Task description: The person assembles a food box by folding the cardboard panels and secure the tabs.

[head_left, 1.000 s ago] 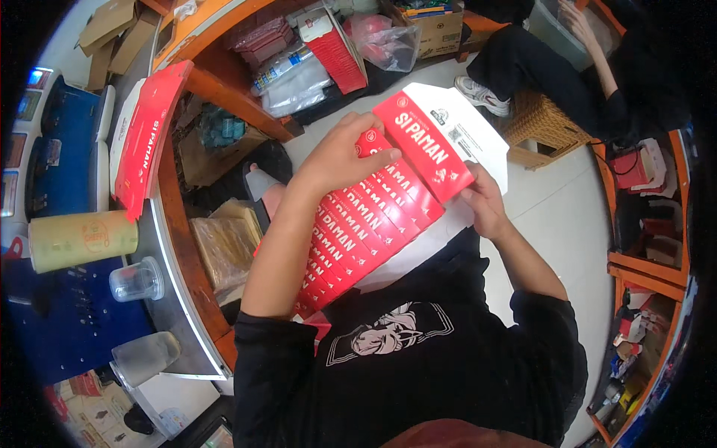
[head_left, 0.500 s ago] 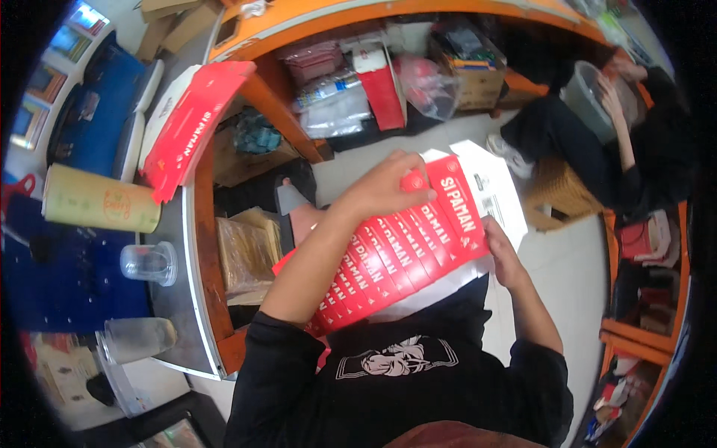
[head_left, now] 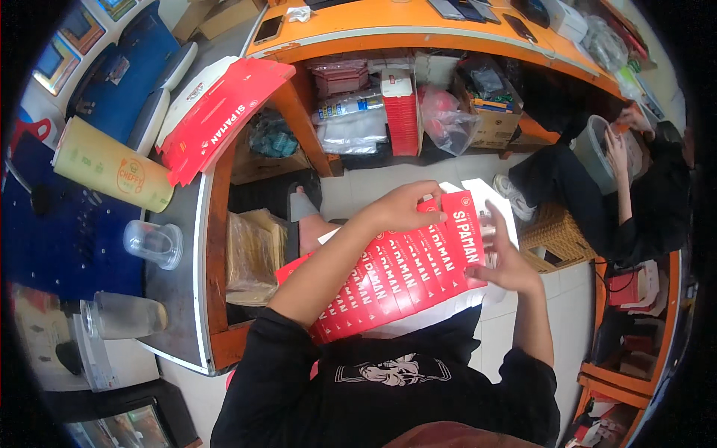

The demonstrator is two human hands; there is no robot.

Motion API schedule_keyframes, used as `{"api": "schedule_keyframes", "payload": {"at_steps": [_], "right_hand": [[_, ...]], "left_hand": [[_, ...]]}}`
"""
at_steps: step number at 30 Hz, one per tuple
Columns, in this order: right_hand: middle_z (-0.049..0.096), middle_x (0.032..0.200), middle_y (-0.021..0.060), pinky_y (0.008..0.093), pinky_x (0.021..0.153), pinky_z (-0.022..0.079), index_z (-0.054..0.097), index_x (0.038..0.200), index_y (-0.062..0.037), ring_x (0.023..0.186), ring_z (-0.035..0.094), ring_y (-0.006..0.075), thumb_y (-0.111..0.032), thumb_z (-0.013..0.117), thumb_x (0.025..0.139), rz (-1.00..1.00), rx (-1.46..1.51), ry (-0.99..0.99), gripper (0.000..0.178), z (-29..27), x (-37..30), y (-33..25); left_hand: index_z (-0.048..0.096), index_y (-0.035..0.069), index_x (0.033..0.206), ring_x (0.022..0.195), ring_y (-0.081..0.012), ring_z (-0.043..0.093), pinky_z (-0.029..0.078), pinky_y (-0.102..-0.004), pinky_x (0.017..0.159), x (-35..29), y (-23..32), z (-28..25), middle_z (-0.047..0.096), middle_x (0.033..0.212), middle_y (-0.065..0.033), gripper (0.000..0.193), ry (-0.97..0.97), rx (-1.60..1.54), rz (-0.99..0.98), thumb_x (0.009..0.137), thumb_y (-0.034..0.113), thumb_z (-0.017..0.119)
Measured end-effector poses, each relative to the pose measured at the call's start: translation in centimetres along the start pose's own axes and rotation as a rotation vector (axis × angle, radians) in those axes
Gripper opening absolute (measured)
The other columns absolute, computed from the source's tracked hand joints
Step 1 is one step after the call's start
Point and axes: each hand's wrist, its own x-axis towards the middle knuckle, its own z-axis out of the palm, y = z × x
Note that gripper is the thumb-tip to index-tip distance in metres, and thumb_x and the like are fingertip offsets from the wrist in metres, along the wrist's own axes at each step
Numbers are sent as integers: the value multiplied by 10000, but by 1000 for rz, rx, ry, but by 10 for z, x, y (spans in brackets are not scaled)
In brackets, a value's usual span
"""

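Note:
A fanned row of red flat cartons [head_left: 381, 280] with white lettering lies across my lap, the white inner flaps [head_left: 472, 187] sticking out on the far and right sides. My left hand [head_left: 409, 207] reaches over the row from the left, its fingers bent down and closed on the far edge of the cartons near the right end. At the right end, my right hand [head_left: 508, 257] has its fingers spread beside the white flap, and its thumb touches the edge of the last red carton.
More red flat cartons [head_left: 224, 119] lie on the side table at left, near a yellow-green cup [head_left: 112, 166] and clear plastic cups [head_left: 154, 243]. An orange bench [head_left: 358, 24] with stocked shelves stands ahead. Another person holds a grey bucket [head_left: 597, 153] at far right, behind a woven basket [head_left: 560, 235].
The view has tilted up, showing more of the bench top. My right hand has come from the carton's outer edge onto its near side, fingers spreading. My left hand stays at the far edge.

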Motion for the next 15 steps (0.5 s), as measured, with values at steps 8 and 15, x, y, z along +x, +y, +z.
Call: {"api": "schedule_keyframes", "payload": {"at_steps": [8,15], "right_hand": [[587,1327,134,370,1028,451,539,1368,-41,1184,587,221,-126,694,920,-212,-117,85,482,-10,97,14],[689,1055,49,259,855,530,621,1170,11,969,648,99,-41,630,974,-91,357,-150,203,-4,108,27]], "left_hand": [[614,79,1017,948,-169,576,466,-335,871,6,-3,-2,635,985,-53,293,-142,-130,-222,920,319,750],[664,101,1006,989,-198,532,446,-324,890,12,-24,-5,511,1077,-75,294,-166,-213,-329,943,387,702]]}}
